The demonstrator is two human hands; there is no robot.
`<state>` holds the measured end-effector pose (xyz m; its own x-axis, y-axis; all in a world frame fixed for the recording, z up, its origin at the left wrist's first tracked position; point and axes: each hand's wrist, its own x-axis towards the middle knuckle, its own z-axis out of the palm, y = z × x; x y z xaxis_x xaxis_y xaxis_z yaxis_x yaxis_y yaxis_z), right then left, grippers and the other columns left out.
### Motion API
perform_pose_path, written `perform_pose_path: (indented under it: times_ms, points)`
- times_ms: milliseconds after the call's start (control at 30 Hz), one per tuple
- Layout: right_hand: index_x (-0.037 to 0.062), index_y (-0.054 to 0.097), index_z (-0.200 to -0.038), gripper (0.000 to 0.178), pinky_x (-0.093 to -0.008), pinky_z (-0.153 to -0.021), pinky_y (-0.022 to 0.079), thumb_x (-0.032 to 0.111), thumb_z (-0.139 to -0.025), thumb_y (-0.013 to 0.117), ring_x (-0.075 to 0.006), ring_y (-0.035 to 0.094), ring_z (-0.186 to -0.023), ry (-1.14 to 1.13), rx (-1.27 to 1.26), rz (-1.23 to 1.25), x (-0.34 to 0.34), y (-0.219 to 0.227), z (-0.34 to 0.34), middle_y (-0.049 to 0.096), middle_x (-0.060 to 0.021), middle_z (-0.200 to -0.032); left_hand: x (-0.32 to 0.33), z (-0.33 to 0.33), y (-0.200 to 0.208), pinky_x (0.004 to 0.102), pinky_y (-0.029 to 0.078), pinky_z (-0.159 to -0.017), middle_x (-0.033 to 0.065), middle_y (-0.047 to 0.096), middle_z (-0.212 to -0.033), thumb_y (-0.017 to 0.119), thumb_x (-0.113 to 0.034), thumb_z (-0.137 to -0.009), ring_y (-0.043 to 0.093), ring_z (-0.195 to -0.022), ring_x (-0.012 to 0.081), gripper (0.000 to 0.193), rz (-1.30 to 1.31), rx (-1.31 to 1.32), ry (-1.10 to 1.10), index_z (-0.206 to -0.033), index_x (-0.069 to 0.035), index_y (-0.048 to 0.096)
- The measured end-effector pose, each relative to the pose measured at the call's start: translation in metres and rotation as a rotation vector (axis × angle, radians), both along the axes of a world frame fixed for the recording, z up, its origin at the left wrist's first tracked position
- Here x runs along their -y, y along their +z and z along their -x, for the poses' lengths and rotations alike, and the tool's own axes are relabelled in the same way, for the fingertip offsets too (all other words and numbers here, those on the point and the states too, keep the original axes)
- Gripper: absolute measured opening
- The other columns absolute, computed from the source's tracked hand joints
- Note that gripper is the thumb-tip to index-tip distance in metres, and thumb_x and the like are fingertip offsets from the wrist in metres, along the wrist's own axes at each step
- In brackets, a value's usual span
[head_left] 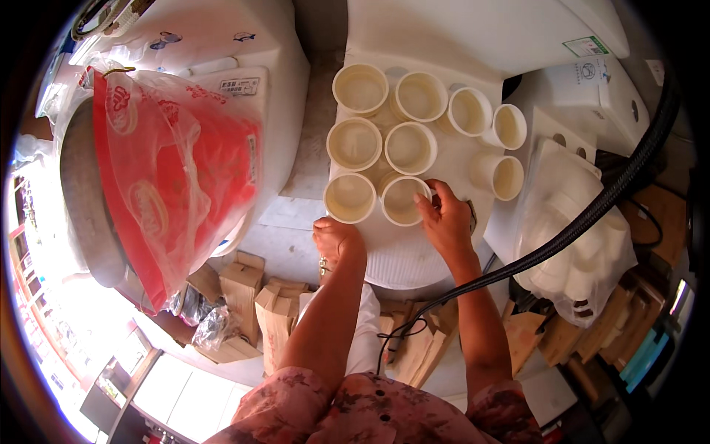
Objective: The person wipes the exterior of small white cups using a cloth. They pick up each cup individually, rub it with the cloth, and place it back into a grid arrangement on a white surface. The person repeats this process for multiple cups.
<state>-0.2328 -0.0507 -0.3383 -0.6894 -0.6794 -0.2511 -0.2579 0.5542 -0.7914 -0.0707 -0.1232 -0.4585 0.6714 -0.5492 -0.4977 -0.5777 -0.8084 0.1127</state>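
Note:
Several pale cream paper cups stand upright with their open tops toward me on a white surface (403, 259). My right hand (445, 214) pinches the rim of the front right cup (403, 201), thumb over the edge and fingers on its outer right side. Just left of it stands another cup (350, 198), with my left hand (336, 238) below it at the surface's left edge. The fingers of that hand are curled in; what they hold, if anything, is hidden. Farther back sit more cups (360, 89), and one cup (498, 175) leans at the right side.
A red and clear plastic bag (177, 163) covers things on the left, beside a white box-like unit (285, 111). A thick black braided cable (577, 229) crosses the right side. Beyond it lies a plastic-wrapped white bundle (566, 244). Cardboard pieces (242, 288) lie below.

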Motion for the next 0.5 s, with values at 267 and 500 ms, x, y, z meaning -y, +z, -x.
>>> perform_pose_path:
  times_ms: [267,500]
  points:
    - [0.0012,0.059,-0.107,0.027,-0.0365,-0.060,0.051,0.007,-0.081,0.067,-0.0287,0.064,-0.065,0.241,-0.164,0.152,0.020,0.031,-0.034,0.064,-0.0120,-0.076,-0.001,-0.001,0.002,0.0519,0.049,-0.074,0.0162,0.066,-0.106,0.027,-0.042,-0.092,0.063,-0.091,0.0427,0.054,-0.003,-0.011,-0.034,-0.098,-0.006,0.066]
    - [-0.0043,0.054,-0.100,0.023,-0.0410,-0.060,0.053,0.013,-0.086,0.060,-0.0349,0.066,-0.071,0.637,-0.097,-0.262,0.052,0.024,-0.078,0.064,-0.0210,-0.077,-0.003,-0.010,-0.009,0.0493,0.049,-0.061,0.0173,0.068,-0.091,0.031,-0.041,-0.093,0.063,-0.077,0.0414,0.050,-0.018,-0.102,-0.151,-0.087,-0.004,0.064]
